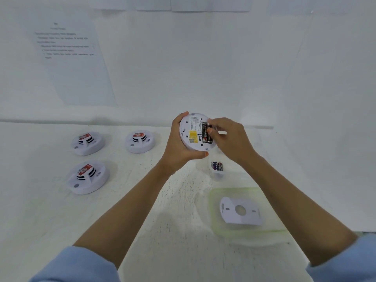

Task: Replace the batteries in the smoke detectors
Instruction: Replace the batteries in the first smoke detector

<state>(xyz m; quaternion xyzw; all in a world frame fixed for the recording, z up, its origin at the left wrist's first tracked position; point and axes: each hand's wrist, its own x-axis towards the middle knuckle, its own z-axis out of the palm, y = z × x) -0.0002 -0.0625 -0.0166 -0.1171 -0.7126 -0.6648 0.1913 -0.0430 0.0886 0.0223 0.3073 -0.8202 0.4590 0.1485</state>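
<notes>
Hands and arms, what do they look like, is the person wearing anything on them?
Both hands are bare: no gloves on the left hand or right hand. No watch or bracelet shows at either wrist. Light blue sleeves, the left sleeve and right sleeve, end near the elbows.

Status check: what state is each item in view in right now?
Held detector: opened, gripped by left hand, compartment exposed.
Fitted batteries: in compartment, pinched by right hand.
Far-left detector, middle detector, near-left detector: assembled, face up, untouched.
Spare batteries: upright in small cup.
Back plate: detached, lying in green-rimmed tray.
</notes>
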